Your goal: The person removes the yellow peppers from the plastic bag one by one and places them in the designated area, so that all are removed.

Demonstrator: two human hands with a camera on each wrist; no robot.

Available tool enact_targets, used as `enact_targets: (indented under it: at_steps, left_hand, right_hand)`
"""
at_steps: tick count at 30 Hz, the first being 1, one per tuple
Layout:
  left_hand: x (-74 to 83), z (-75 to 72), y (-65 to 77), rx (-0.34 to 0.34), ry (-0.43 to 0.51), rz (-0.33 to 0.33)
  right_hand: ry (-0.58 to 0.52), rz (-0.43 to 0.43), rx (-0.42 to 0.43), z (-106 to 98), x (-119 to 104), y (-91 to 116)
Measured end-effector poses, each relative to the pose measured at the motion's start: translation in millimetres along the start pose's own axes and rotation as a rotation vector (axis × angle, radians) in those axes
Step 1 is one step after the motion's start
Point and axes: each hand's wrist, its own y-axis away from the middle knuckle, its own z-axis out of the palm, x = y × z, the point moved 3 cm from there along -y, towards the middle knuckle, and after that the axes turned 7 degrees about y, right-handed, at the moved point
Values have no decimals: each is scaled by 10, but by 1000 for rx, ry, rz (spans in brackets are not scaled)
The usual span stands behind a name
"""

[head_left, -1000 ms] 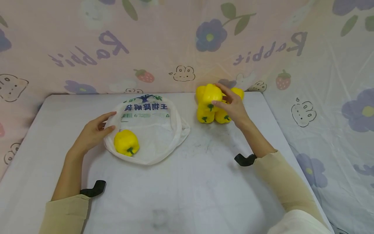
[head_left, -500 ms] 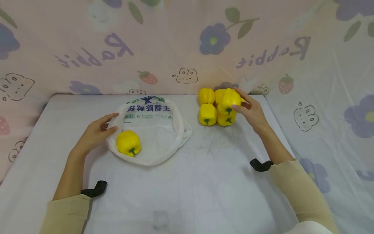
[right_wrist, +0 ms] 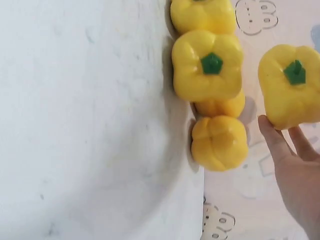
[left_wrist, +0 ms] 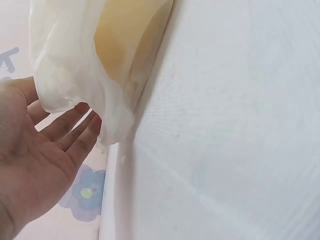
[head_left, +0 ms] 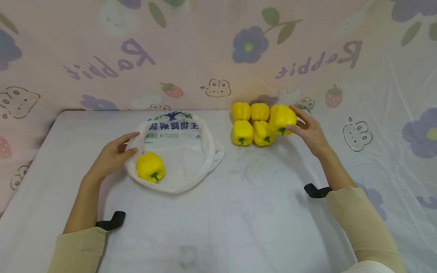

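Observation:
My left hand (head_left: 114, 154) grips the left side of a thin white plastic bag (head_left: 196, 178), printed in blue and green. In the left wrist view the fingers (left_wrist: 85, 142) bend against its translucent edge. One yellow bell pepper (head_left: 150, 167) with a green stem lies in the open bag, near that hand. At the back right, my right hand (head_left: 308, 132) holds another yellow bell pepper (head_left: 282, 118) between thumb and fingers. It is just right of several more yellow peppers (head_left: 242, 132) grouped in two rows. The right wrist view shows the held pepper (right_wrist: 290, 87) apart from the others.
A white-covered table (head_left: 218, 227) lies under everything. Behind it hangs a pink curtain (head_left: 191, 45) printed with rabbits, flowers and strawberries, close to the peppers. A black curved piece is at each wrist, by the beige sleeves.
My right hand has moved the held pepper rightward, from over the left of the group to its right side, uncovering the peppers beneath. The left hand stays at the bag.

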Motion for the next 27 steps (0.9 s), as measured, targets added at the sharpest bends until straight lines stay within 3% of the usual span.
enact_targets:
  at_steps: [11,27]
  left_hand:
    - [-9,8,-34,-24,-13,-7]
    - [-29,26,-24,-26,0,-32]
  right_hand:
    - [133,55,-28,-159,249,42]
    - [107,179,-98,-128,612,96]
